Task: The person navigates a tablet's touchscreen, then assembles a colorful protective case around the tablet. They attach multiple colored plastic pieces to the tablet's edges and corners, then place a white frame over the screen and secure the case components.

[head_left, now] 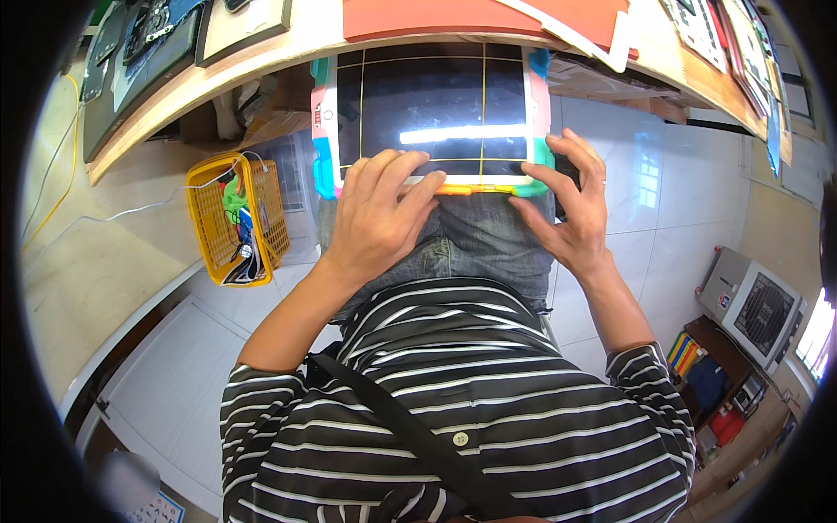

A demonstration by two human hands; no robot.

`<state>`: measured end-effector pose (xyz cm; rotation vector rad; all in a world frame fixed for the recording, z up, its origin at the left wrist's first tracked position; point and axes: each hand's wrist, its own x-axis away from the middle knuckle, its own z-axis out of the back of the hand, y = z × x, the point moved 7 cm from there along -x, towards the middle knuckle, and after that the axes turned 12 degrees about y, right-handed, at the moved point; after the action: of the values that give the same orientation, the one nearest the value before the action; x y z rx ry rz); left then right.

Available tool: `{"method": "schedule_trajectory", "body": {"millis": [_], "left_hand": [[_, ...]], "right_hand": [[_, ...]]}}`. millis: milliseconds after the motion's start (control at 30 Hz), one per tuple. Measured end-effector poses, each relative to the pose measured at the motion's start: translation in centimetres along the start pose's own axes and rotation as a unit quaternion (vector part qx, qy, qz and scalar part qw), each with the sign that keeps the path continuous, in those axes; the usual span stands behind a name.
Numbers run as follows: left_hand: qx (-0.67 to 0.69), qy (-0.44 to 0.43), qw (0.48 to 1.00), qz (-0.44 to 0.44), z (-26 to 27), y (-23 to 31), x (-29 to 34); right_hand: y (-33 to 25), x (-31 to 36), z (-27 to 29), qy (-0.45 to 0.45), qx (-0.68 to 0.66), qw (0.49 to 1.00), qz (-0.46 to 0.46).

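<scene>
A drawing tablet [418, 105] with a dark glossy screen and a frame of pink, blue, green, white and yellow parts rests over my lap, its far side by the table edge. Thin yellow lines cross its screen both ways, near the edges. My left hand [381, 209] lies over the near edge, left of the middle, with curled fingers on the frame and the thumb pointing right. At the near right corner is my right hand [571, 200], its fingertips on the frame and the thumb below the edge. Whatever lies under the left fingers is hidden.
Ahead runs a wooden table edge [253, 77] bearing a red sheet [479, 19] and flat boards. A yellow basket [207, 222] with cables and small items stands at left on the floor. A grey air cooler [754, 305] stands at right beside a low shelf.
</scene>
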<state>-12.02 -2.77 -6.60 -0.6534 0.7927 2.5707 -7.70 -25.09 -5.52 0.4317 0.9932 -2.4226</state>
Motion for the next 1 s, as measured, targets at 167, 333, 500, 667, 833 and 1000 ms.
{"method": "schedule_trajectory", "body": {"millis": [167,333,500,667,833,1000], "left_hand": [[-0.002,0.047,0.997,-0.059,-1.2,0.5,-0.2],[0.01,0.085,0.994,-0.071,-0.5,1.6,-1.3],[0.031,0.084,0.995,-0.051,-0.4,1.6,-1.6],[0.064,0.077,0.994,-0.037,-0.5,1.3,-1.7],[0.067,0.051,0.996,-0.019,-1.0,1.2,-1.3],[0.038,0.031,0.999,0.001,-1.1,1.2,-1.6]], "right_hand": [[-0.3,1.6,-0.2,0.042,0.05,0.997,0.052],[-0.8,1.8,0.1,0.104,0.054,0.991,0.065],[-1.6,0.9,0.0,0.074,0.041,0.994,0.071],[-1.4,0.5,-0.4,0.041,0.017,0.996,0.071],[-1.8,0.3,-0.9,0.01,0.035,0.999,0.035],[-1.3,0.7,-1.5,0.0,0.064,0.998,0.028]]}}
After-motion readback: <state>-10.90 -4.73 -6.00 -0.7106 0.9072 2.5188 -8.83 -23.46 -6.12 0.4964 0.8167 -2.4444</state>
